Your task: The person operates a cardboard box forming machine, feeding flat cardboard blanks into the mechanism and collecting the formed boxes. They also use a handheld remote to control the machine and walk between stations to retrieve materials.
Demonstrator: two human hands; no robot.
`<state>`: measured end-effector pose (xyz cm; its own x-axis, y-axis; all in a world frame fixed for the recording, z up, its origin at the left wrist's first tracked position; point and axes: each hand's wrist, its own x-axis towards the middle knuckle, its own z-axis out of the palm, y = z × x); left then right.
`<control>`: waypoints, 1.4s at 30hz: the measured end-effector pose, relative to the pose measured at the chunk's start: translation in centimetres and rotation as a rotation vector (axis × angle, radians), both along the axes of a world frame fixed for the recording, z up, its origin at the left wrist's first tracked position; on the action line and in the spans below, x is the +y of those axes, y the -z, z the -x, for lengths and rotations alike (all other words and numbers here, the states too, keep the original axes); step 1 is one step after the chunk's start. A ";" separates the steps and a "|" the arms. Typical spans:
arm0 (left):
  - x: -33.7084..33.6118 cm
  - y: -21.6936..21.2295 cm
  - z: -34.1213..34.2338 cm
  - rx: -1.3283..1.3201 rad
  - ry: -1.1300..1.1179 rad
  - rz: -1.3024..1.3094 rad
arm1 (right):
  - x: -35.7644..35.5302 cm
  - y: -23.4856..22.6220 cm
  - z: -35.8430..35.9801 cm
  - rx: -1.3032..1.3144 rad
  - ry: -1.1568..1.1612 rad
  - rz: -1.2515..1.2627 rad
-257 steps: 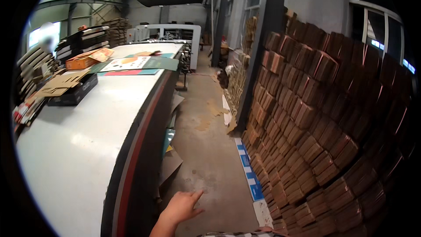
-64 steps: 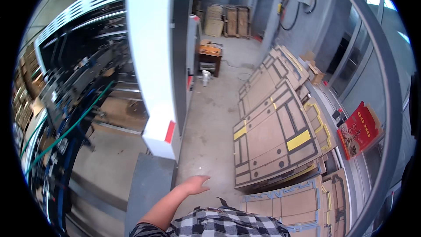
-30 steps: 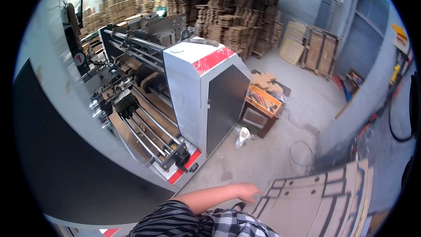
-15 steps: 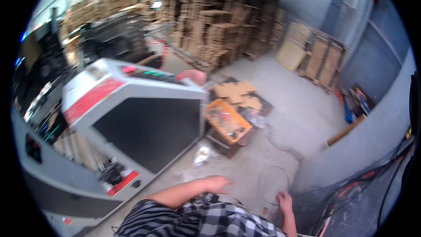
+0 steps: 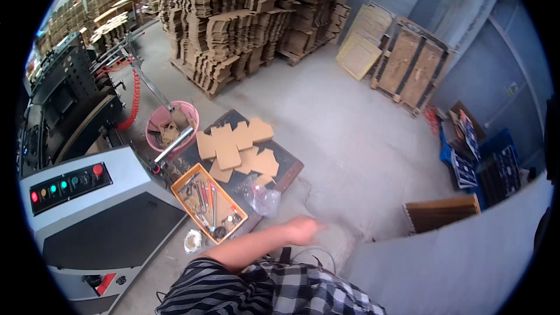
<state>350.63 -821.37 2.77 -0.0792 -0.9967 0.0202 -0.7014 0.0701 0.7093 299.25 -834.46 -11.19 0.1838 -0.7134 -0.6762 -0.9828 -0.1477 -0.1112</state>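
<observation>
In front of my body, my left hand reaches toward the right above the concrete floor. Its fingers are smeared by motion, and nothing held in it can be made out. My right hand is out of the picture. Nearest to the left hand are a crumpled clear plastic bag and a shallow orange-edged tray of hand tools. The tray sits at the near corner of a dark low platform. Flat brown cardboard pieces lie loosely overlapped on that platform. A small white roll-like thing rests on the floor beside the tray.
At the left stands a grey machine with a lit control panel. Behind it is a pink bucket. Tall cardboard stacks fill the back. A wooden pallet leans by the wall. A grey curved panel borders the right.
My view has swung right and toward the floor. The left hand has moved slightly right and up in the picture. My right hand, visible before near a thin wire loop, has gone out of sight.
</observation>
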 end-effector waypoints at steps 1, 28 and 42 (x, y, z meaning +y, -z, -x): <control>-2.3 -0.6 -0.4 0.003 0.042 0.003 | -2.3 -0.6 -1.1 -0.049 0.125 -0.025; -42.9 -2.9 -40.5 0.182 -1.078 -0.393 | -81.4 -15.0 -96.3 -0.740 -1.003 0.055; -37.1 -3.9 -67.6 0.165 -1.585 -0.373 | -69.4 -4.5 -132.5 -0.217 -1.340 -0.214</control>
